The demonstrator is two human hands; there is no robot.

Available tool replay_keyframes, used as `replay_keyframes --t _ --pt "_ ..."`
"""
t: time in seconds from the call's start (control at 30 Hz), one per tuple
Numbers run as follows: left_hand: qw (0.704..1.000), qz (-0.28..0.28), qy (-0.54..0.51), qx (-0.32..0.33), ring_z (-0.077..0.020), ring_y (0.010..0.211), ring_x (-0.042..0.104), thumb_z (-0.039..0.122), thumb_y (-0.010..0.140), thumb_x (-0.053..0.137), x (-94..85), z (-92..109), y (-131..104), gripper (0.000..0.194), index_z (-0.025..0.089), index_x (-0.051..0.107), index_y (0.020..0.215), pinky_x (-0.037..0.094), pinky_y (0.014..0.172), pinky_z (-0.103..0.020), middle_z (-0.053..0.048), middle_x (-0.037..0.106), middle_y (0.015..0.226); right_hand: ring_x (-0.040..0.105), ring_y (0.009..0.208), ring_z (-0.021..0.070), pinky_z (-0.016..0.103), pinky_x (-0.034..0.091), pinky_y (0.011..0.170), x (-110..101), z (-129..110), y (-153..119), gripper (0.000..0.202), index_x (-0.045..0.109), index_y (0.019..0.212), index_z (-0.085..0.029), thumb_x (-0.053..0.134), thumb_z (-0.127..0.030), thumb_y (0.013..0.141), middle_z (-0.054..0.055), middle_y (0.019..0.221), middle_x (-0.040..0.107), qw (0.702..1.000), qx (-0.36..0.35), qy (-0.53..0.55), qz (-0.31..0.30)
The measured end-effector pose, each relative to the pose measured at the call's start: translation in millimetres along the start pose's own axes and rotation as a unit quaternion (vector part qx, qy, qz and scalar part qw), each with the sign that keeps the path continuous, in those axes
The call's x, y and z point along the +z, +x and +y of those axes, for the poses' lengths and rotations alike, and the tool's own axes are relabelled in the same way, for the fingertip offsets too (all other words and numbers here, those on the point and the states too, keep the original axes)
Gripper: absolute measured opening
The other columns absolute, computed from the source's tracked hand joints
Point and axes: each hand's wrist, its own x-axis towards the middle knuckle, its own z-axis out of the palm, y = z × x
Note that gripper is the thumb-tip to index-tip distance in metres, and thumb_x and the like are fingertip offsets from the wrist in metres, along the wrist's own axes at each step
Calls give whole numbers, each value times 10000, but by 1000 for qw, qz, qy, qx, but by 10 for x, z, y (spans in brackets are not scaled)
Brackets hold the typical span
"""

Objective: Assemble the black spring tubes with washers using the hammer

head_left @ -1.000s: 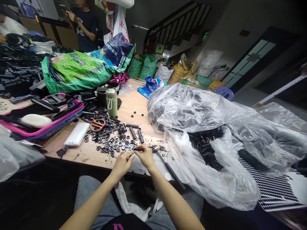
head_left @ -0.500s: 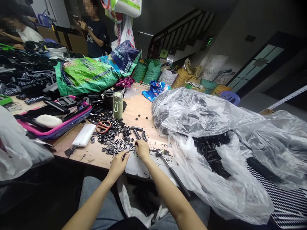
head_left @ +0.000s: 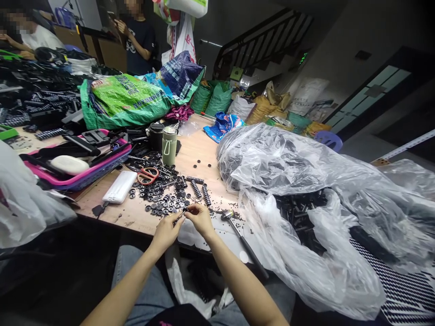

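My left hand (head_left: 167,230) is closed around a small dark part with a thin metal rod (head_left: 179,218), near the table's front edge. Fingertips of my right hand (head_left: 201,219) pinch at the upper end of that part, close to my left fingers; what they hold is too small to name. Just beyond lie many black round discs (head_left: 159,207). Several black-and-white ribbed rollers (head_left: 205,194) rest behind my right hand. A hammer (head_left: 243,240) with a black handle lies to the right, its head beside tiny black bits.
Orange-handled scissors (head_left: 148,176), a white power bank (head_left: 120,187) and a green bottle (head_left: 169,146) stand or lie behind the discs. A pink basket (head_left: 91,174) is at left. Plastic-covered bundles (head_left: 272,158) fill the right. Two people are at the back left.
My right hand has moved from beside the rollers toward my left hand, and its fingertips now meet the held part. The view has shifted slightly.
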Motion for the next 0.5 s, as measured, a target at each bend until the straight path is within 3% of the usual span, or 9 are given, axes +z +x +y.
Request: replay_keyframes --t 0.17,0.23,0.33,0.4,0.5 --pt "1000 -10 -5 -22 -172 823 596 398 790 404 -93 -5 -43 436 175 485 1155 456 762 -302 -52 649 898 603 749 146 272 491 684 -34 0 -60 206 619 896 -201 559 -252 705 26 842 645 988 -76 -71 -110" --pt "1000 -1 -1 -22 -162 785 601 396 791 399 -116 -11 -40 396 183 517 1104 460 728 -282 -40 650 876 580 849 155 301 462 757 -33 10 14 229 593 975 -221 502 -249 766 30 930 634 974 -101 -180 -93" --pt "998 35 26 -37 -171 746 608 416 770 428 -121 -18 -19 320 182 586 922 464 677 -274 -34 654 815 536 930 190 360 396 830 17 61 204 205 595 963 -222 476 -221 796 47 970 623 934 -104 -341 -21" --pt "997 51 41 -39 -173 712 612 424 760 438 -109 -28 -2 297 187 597 840 468 644 -272 -26 657 774 544 883 204 350 399 797 69 107 320 153 617 884 -213 534 -205 755 52 900 637 922 -95 -375 -23" --pt "997 58 40 -19 -176 759 616 398 769 432 -79 -54 17 290 198 607 885 476 675 -276 -31 666 841 556 803 188 295 417 723 136 152 394 128 619 823 -204 549 -162 725 48 821 632 915 -91 -391 -34"
